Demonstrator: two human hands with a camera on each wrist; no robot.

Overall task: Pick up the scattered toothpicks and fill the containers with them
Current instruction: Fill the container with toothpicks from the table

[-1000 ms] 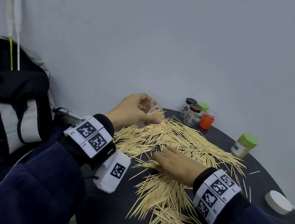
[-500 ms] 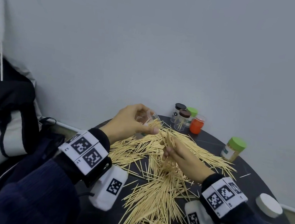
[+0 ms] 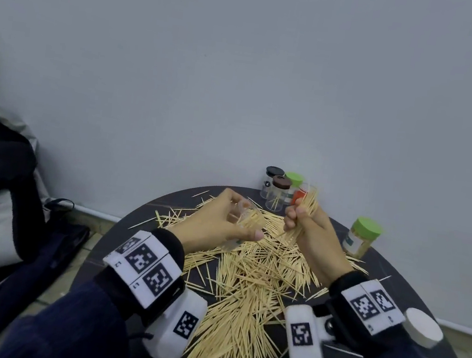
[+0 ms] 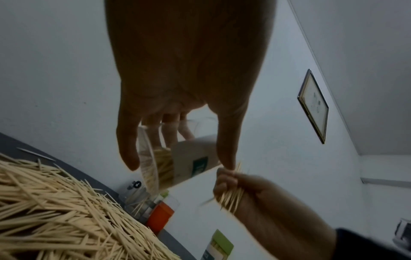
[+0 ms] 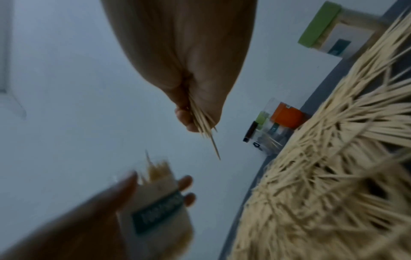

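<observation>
Right hand (image 3: pixel 309 229) fisted around toothpick bundle (image 3: pixel 303 214); left hand (image 3: pixel 217 224) wrapped around clear container (image 3: pixel 246 220) at nine o'clock. Probably light, stiff, slippery: best gripped mid-length, firmly.

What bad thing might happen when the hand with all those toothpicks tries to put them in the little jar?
1. The right hand grips a splayed bundle of wooden toothpicks; some tips could miss the narrow mouth of the clear plastic jar and fall.
2. The left hand holds that jar tilted and already partly filled, so its toothpicks might slide out.
3. One toothpick sticks out below the bundle and may drop.
</observation>
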